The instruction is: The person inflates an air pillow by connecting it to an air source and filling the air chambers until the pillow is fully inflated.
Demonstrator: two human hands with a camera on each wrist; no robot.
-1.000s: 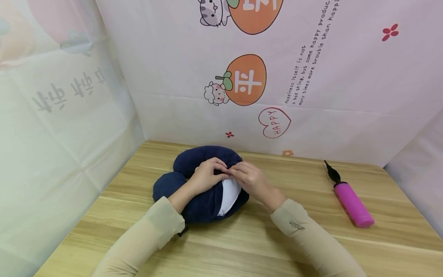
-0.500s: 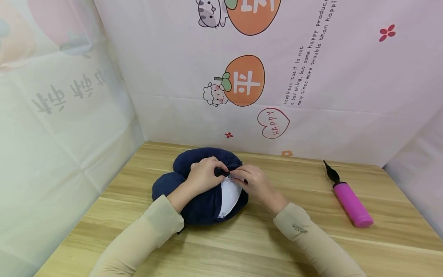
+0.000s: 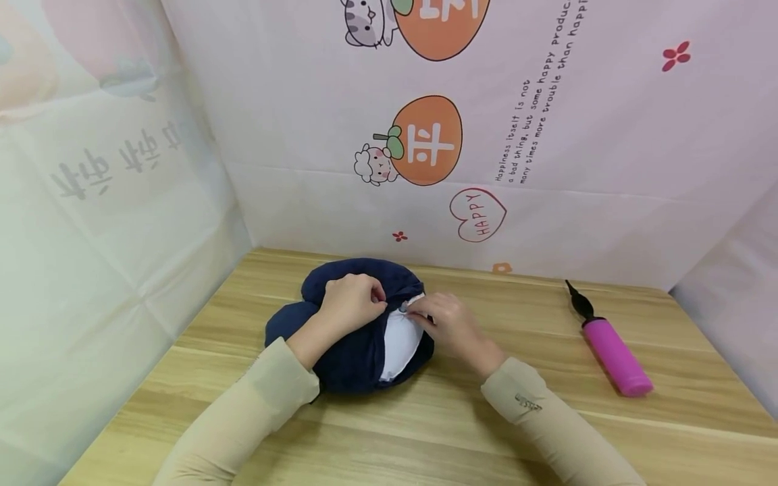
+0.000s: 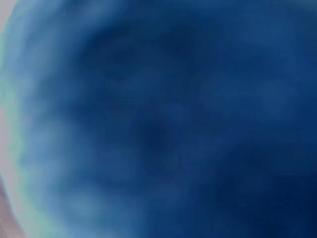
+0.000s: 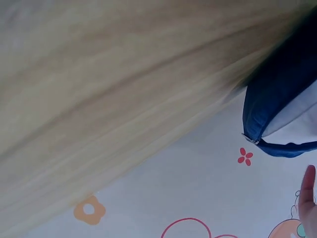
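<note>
A navy U-shaped neck pillow (image 3: 358,361) lies on the table, its cover open along one side and showing a white inner bladder (image 3: 401,344). A small grey air valve (image 3: 403,307) sticks up from the white part. My right hand (image 3: 450,320) pinches at the valve with thumb and fingertips. On the other side of the opening, my left hand (image 3: 352,304) holds the navy cover's edge between thumb and curled fingers. Blurred navy fabric (image 4: 158,119) fills the left wrist view. In the right wrist view, the pillow cover (image 5: 257,114) and one finger (image 5: 308,188) show at the right edge.
A pink hand pump (image 3: 616,358) with a black nozzle lies on the right of the wooden table (image 3: 425,439). Printed white cloth (image 3: 316,209) stands behind the table and on both sides.
My left hand has drawn away from the valve to the left, pulling the cover's edge back, so more white shows. My right hand stays at the valve, which has come into view.
</note>
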